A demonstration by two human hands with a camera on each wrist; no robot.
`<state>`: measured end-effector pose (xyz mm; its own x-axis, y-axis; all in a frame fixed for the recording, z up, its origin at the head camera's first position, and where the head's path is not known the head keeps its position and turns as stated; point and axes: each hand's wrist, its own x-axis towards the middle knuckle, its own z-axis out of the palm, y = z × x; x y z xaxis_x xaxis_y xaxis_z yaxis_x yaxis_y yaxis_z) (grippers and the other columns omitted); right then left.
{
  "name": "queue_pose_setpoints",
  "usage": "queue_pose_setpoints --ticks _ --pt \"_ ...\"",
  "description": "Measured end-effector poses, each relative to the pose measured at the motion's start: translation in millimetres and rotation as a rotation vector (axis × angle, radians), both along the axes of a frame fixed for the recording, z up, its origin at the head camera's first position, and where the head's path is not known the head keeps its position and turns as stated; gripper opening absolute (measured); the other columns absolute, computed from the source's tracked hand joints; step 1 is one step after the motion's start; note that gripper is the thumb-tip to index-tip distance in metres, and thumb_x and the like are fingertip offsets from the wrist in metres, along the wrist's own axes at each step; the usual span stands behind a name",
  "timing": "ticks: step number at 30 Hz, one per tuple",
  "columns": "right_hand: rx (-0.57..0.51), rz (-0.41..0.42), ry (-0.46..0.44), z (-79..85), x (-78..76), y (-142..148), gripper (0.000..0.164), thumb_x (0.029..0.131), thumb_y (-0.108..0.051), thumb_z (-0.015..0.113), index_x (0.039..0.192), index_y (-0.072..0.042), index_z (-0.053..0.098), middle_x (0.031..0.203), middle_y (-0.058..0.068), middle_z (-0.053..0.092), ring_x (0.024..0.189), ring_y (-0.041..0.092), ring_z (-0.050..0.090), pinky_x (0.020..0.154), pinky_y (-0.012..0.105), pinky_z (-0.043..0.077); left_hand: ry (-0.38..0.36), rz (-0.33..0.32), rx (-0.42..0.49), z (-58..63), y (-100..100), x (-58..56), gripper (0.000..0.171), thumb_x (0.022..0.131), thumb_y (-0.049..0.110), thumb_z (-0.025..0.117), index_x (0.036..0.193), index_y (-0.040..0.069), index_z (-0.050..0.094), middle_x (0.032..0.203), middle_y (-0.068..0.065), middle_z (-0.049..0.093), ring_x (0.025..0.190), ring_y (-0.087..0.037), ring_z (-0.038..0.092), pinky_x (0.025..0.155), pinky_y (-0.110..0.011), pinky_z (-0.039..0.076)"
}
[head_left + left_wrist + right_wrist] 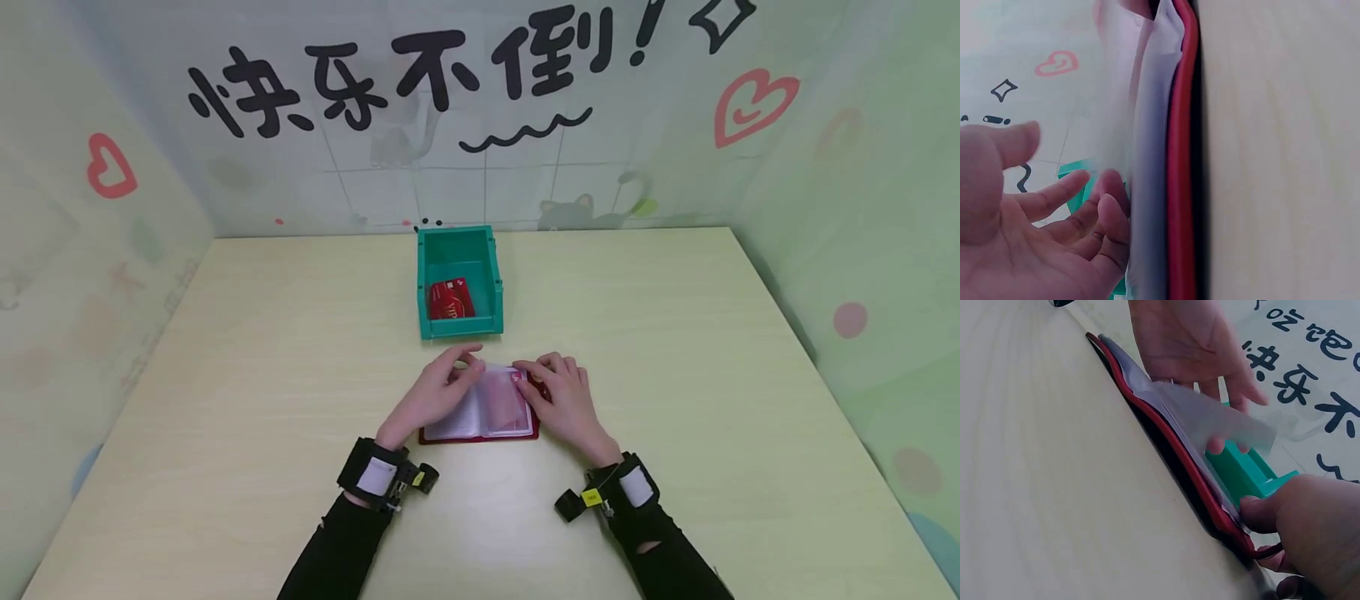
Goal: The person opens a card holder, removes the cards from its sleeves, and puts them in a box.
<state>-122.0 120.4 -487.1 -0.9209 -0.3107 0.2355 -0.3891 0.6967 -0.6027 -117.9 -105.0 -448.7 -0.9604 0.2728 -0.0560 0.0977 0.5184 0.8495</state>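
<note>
A small red-covered card holder (pixel 456 423) lies spread on the table, its clear plastic pages (pixel 501 407) facing up. My left hand (pixel 437 395) is over its left half with the fingers loosely extended; in the left wrist view (pixel 1041 231) the thumb stands away from the other fingers. In the right wrist view one translucent page (pixel 1222 422) stands raised in front of the left hand's fingers. With the thumb on top and fingers beneath, my right hand (pixel 566 400) pinches the holder's right edge, near its upper corner.
Just beyond the card holder stands a green plastic bin (pixel 461 327) with red cards (pixel 452 300) inside, one lettered VIP. A pale wooden table (pixel 300 333) bears everything. Printed walls (pixel 300 183) enclose its back and sides.
</note>
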Motion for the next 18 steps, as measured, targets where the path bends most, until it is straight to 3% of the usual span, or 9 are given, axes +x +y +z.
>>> queue_pose_setpoints --ticks 5,8,13,18 --pt "0.018 0.022 -0.020 1.5 0.0 4 0.041 0.091 -0.027 0.073 0.130 -0.014 0.068 0.112 0.013 0.058 0.108 0.030 0.046 0.089 0.044 0.033 -0.005 0.024 0.002 1.5 -2 -1.2 0.051 0.102 0.029 0.058 0.146 0.008 0.047 0.109 -0.011 0.056 0.100 -0.025 0.057 0.084 -0.034 0.051" --pt "0.024 0.024 -0.043 2.8 0.5 4 0.043 0.091 -0.028 0.073 0.131 -0.014 0.067 0.113 0.013 0.058 0.109 0.029 0.045 0.089 0.044 0.034 0.055 0.045 -0.113 2.9 -2 1.9 0.046 0.095 0.016 0.066 0.139 0.009 0.055 0.107 -0.011 0.056 0.104 -0.026 0.051 0.084 -0.035 0.047" --pt "0.025 0.012 -0.066 3.0 1.0 4 0.045 0.091 -0.030 0.074 0.132 -0.014 0.066 0.114 0.012 0.058 0.110 0.028 0.045 0.091 0.044 0.034 0.162 0.092 -0.353 7.8 0 9.4 0.022 0.087 0.007 0.075 0.109 0.011 0.074 0.116 -0.010 0.059 0.121 -0.032 0.044 0.101 -0.049 0.041" --pt "0.035 -0.005 -0.062 1.9 2.4 2 0.045 0.090 -0.034 0.074 0.131 -0.015 0.067 0.113 0.011 0.057 0.108 0.028 0.045 0.089 0.042 0.033 0.135 0.070 -0.354 9.8 4 13.6 0.012 0.091 0.012 0.073 0.101 0.007 0.076 0.100 -0.009 0.067 0.100 -0.024 0.054 0.090 -0.040 0.049"
